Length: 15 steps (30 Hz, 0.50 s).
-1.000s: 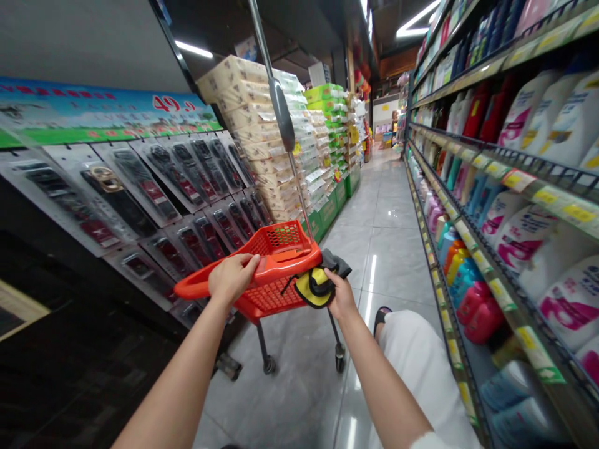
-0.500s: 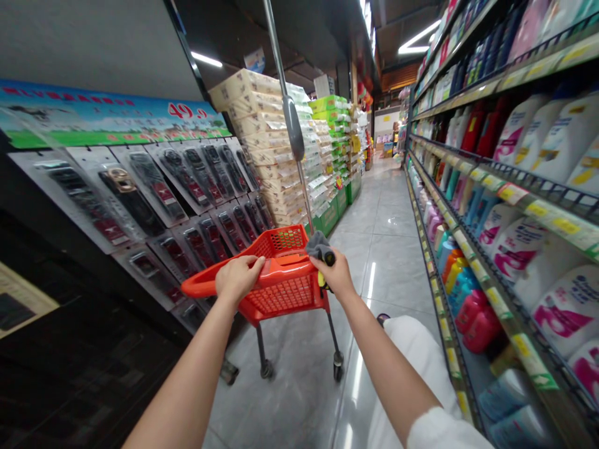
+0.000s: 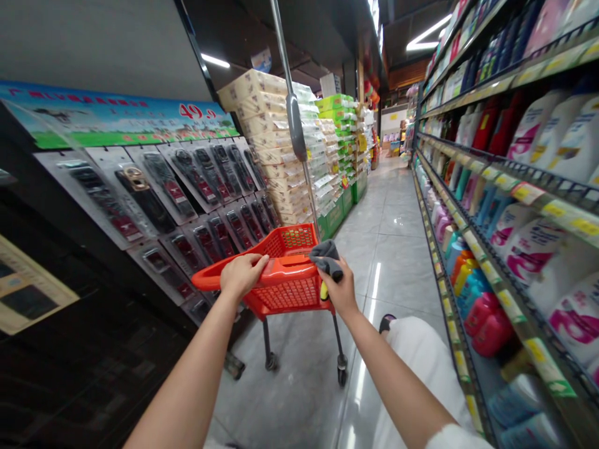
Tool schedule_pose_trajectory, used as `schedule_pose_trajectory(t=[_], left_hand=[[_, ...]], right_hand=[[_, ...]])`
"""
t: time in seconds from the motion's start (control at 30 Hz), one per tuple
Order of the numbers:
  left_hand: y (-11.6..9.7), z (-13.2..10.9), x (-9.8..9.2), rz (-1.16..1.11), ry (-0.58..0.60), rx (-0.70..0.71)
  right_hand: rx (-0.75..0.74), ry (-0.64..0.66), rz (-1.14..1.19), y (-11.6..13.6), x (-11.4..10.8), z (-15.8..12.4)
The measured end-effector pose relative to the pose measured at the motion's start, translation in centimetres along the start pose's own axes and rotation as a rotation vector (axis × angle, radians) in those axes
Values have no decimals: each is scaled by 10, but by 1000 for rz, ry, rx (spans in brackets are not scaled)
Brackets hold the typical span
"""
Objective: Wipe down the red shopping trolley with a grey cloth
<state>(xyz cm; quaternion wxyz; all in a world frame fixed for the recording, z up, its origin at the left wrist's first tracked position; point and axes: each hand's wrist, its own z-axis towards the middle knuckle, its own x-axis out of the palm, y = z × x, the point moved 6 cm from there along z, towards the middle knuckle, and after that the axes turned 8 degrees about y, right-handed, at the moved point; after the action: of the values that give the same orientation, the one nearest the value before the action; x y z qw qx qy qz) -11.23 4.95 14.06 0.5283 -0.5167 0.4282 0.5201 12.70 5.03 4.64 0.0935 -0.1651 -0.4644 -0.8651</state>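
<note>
A small red plastic shopping cart on wheels stands in a store aisle just ahead of me. My left hand grips the left side of its red handle rim. My right hand holds a grey and yellow cloth item against the cart's right rear corner. A long metal pole with a grey grip rises from the cart's right side toward the ceiling. The inside of the basket is mostly hidden.
Left: a rack of packaged small goods under a "49" banner, then stacked tissue packs. Right: shelves of detergent bottles with yellow price tags. A glossy tiled floor runs ahead. My white-clad leg is below.
My right hand lifted the grey and yellow item from hanging beside the cart up onto the cart's rear corner. The cart and I rolled slightly forward along the aisle.
</note>
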Motion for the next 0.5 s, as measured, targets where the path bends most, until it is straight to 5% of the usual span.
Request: schedule_pose_trajectory(t=[0.23,0.4,0.5], left_hand=[[-8,-4,-1,27,-25,-26],[-17,-8,0,41,-48,-61],[-24,-8,1,64,-63,-31]], right_hand=[[70,-83,-47,-7,-8,14],[-126,92,-161,20,9,7],[-5,13,-8,4,1,23]])
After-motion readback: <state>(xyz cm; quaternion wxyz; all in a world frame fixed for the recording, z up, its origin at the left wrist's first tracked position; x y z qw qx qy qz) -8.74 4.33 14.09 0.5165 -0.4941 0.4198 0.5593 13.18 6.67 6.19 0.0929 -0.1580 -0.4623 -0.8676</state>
